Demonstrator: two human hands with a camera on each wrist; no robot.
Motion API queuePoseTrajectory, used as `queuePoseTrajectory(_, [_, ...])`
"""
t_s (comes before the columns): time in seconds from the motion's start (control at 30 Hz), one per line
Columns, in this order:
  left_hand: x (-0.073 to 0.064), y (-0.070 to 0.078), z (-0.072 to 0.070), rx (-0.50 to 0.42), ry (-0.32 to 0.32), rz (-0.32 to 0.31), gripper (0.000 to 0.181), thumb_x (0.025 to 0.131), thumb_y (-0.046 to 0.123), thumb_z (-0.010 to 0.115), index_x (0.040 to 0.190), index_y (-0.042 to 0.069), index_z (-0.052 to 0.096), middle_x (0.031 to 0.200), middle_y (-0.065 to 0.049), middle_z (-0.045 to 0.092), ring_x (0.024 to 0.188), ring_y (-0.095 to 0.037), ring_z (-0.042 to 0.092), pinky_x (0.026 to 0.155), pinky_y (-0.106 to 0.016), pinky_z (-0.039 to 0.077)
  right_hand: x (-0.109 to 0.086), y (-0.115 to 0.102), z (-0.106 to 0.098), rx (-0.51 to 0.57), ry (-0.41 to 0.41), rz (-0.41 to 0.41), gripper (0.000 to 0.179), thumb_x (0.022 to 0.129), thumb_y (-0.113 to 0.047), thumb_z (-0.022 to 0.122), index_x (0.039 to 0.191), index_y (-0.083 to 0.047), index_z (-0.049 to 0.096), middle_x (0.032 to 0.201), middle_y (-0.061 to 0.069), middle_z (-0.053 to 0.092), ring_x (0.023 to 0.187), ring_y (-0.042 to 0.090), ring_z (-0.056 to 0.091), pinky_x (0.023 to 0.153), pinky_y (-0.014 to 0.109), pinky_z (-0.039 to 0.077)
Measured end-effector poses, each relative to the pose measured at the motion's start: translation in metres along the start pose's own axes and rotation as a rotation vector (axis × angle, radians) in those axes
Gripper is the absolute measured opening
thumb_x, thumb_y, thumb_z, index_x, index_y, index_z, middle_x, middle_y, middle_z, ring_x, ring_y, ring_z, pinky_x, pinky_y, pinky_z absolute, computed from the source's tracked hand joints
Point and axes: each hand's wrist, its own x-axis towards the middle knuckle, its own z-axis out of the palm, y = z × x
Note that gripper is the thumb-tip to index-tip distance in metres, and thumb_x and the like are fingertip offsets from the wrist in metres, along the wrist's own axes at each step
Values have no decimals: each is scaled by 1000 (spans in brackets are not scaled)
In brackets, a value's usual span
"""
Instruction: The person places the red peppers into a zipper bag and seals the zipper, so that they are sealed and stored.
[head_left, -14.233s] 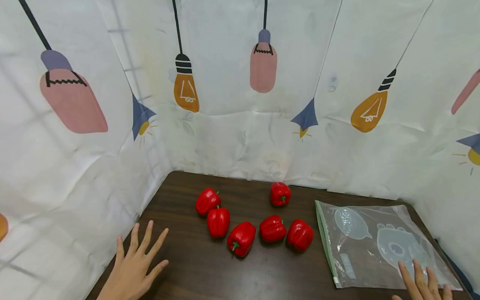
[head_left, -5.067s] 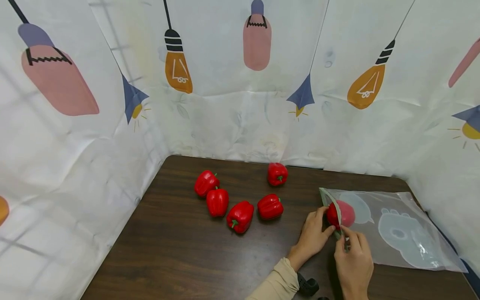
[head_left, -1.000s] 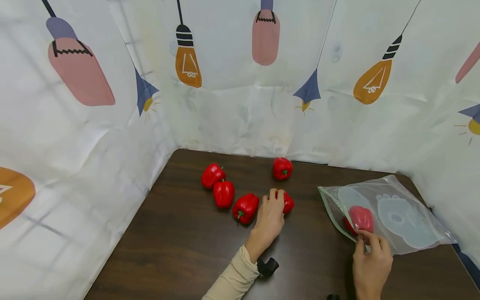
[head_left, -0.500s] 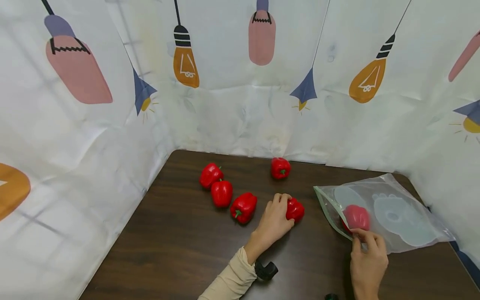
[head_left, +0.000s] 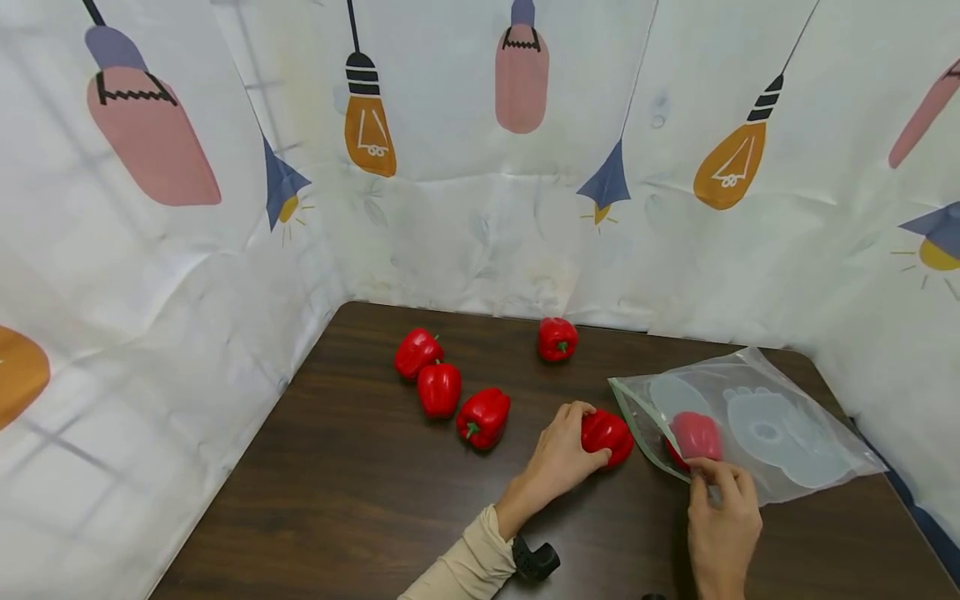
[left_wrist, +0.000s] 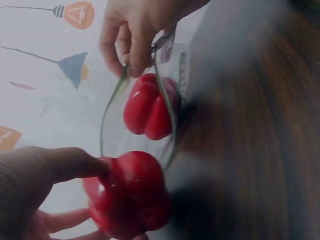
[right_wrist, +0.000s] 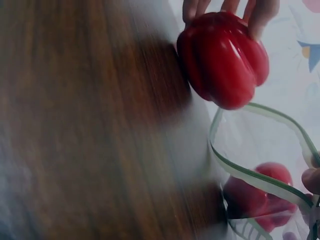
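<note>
My left hand grips a red bell pepper between thumb and fingers, right at the mouth of a clear zip bag. In the left wrist view that held pepper is close, with the bag's green-edged opening just beyond it. My right hand pinches the near corner of the bag's opening, and the mouth gapes. Inside the bag, near the opening, lies another bell pepper. The right wrist view has the held pepper above the parted green rim, with the bagged pepper below.
Left of the hands, three bell peppers lie grouped on the dark wooden table. A single bell pepper sits near the back edge. A patterned white cloth rises behind the table and along its left side.
Over the last second my left hand has carried a pepper from the group rightward to the bag's mouth. Earlier, both hands were putting the first pepper into the bag, which lay flat before that.
</note>
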Motion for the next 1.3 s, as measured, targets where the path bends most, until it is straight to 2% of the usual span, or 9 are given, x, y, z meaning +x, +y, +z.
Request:
queuePoseTrajectory(0.17, [4,-6,6,-139,15,-42,53,87,27,83,132,12,59,129,-7,65,109,-22,64,84,-33,56,0,-2,3,-5,2,-7,15,85,16,74,91,2,75,93,18,63,96,-23,39,83,4,32])
queuePoseTrajectory(0.4, [7,-14,17,-461,27,-127,54,87,25,81,133,8,58,129,-12,64,82,-10,62,74,-24,52,-2,-4,5,-13,2,-9,18,84,18,74,91,1,75,93,17,63,97,-23,40,82,3,31])
queuePoseTrajectory(0.5, [8,-13,21,-524,42,-140,52,88,23,80,133,7,58,126,-13,65,80,-8,62,71,-22,53,-2,-6,5,-12,-4,-11,19,83,19,73,92,2,75,93,17,62,97,-23,39,83,3,31])
queuePoseTrajectory(0.6, [10,-9,26,-564,48,-146,51,89,21,79,133,6,57,124,-11,65,80,-9,61,68,-21,53,-2,-7,6,-23,-6,-19,20,82,20,74,92,1,75,92,16,62,94,-15,47,84,3,31])
queuePoseTrajectory(0.7, [12,-4,32,-597,62,-156,51,89,20,79,133,7,57,124,-10,65,81,-9,61,67,-21,53,-1,-8,6,-38,-12,-21,22,81,20,74,91,1,75,92,13,62,90,7,59,84,2,32])
queuePoseTrajectory(0.8, [15,-1,39,-602,94,-171,50,89,20,80,132,9,58,123,-9,65,82,-8,61,68,-21,52,-2,-8,8,-54,-16,-23,22,81,20,75,92,1,76,93,12,63,91,29,61,85,0,31])
queuePoseTrajectory(1.03, [17,4,57,-543,164,-142,50,91,25,80,133,11,57,126,-7,65,82,-5,62,73,-21,52,-5,-10,9,-39,-10,-64,21,81,19,75,91,1,75,94,16,63,91,19,59,87,-1,31])
queuePoseTrajectory(1.1, [17,4,61,-525,156,-119,51,93,27,78,136,11,55,128,-7,63,86,-6,61,77,-21,51,-4,-10,9,-29,-8,-77,21,81,19,75,90,1,75,93,19,63,91,16,58,89,-1,31])
queuePoseTrajectory(1.3, [17,0,68,-508,106,-66,57,93,19,77,144,11,52,137,-8,59,100,-14,65,82,-19,53,-2,-9,9,-14,-4,-101,24,78,22,75,88,1,75,92,17,62,89,25,60,89,-1,31])
